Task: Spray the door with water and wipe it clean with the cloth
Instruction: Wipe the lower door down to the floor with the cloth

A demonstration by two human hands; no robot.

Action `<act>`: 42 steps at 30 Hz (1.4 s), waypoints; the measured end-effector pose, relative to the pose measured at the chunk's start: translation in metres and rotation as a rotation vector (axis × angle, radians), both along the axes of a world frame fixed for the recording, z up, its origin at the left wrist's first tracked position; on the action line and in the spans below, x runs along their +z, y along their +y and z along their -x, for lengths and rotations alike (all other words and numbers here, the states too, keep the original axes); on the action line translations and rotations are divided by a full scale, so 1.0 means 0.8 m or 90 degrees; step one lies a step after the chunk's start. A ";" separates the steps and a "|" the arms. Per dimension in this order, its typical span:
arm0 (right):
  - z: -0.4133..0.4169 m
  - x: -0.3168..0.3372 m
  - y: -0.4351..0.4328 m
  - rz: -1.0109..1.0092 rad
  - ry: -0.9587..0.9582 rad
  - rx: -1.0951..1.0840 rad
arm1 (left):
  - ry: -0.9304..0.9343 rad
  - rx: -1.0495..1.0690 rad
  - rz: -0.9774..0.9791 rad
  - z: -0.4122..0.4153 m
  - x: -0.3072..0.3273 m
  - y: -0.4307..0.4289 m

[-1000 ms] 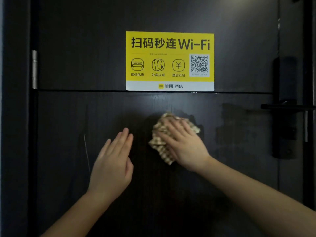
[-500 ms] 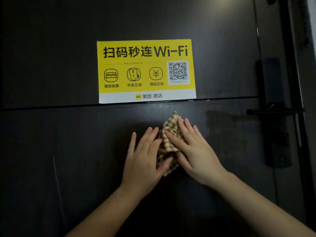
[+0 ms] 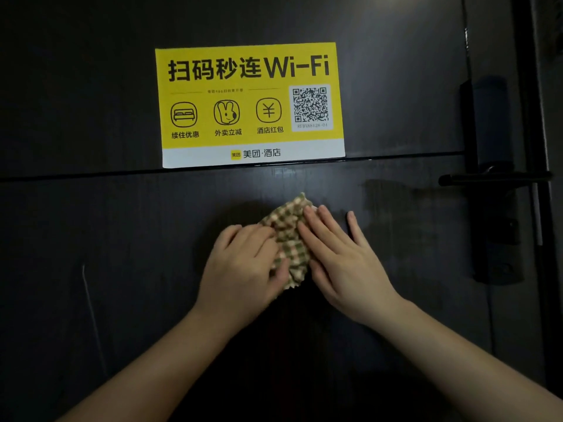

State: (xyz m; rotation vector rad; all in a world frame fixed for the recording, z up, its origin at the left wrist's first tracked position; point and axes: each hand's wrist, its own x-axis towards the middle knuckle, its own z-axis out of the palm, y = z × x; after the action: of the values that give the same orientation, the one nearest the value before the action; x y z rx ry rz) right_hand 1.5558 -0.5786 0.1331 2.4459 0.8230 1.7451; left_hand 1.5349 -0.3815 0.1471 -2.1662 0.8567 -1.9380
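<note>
Cloth, bunched and checked, sits pressed against the dark door below the yellow Wi-Fi sticker, its long axis running roughly up and down between my hands. My left hand curls onto its left edge, gripping a fold; my right hand lies flat along its right side. A second ago my left hand was well clear of it.

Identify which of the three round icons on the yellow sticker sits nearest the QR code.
The yen-sign icon, rightmost of the three, right beside the QR code; the rabbit icon and bed icon lie further left.
</note>
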 end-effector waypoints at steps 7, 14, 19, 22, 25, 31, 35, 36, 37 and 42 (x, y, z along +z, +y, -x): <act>0.019 0.000 0.017 -0.165 0.005 0.151 | 0.015 0.129 -0.056 -0.024 -0.016 -0.002; 0.009 0.002 0.110 -0.213 -0.012 0.164 | 0.080 0.247 0.095 -0.031 -0.010 0.086; 0.005 0.006 0.187 -0.146 -0.042 0.096 | 0.125 0.289 0.223 -0.020 -0.018 0.195; -0.001 0.006 0.224 -0.120 -0.022 0.024 | 0.150 0.307 0.342 -0.017 -0.027 0.260; -0.012 0.001 0.237 -0.091 -0.018 -0.079 | 0.166 0.314 0.503 -0.018 -0.037 0.304; -0.018 -0.002 0.242 -0.093 -0.042 -0.131 | 0.163 0.271 0.458 -0.012 -0.031 0.245; -0.019 -0.003 0.242 -0.097 -0.064 -0.134 | 0.137 0.323 0.193 -0.008 -0.041 0.246; -0.019 -0.003 0.242 -0.100 -0.069 -0.129 | 0.117 0.335 0.176 -0.004 -0.039 0.254; -0.019 -0.003 0.243 -0.105 -0.075 -0.125 | 0.095 0.340 0.161 -0.002 -0.035 0.261; -0.020 -0.003 0.244 -0.111 -0.095 -0.123 | 0.122 0.178 0.158 -0.018 -0.014 0.261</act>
State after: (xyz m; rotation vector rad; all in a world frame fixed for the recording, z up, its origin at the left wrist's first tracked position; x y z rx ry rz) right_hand 1.5722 -0.3835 0.1309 2.3643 0.4234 1.9682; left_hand 1.5495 -0.1729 0.1361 -2.4848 0.3194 -1.8012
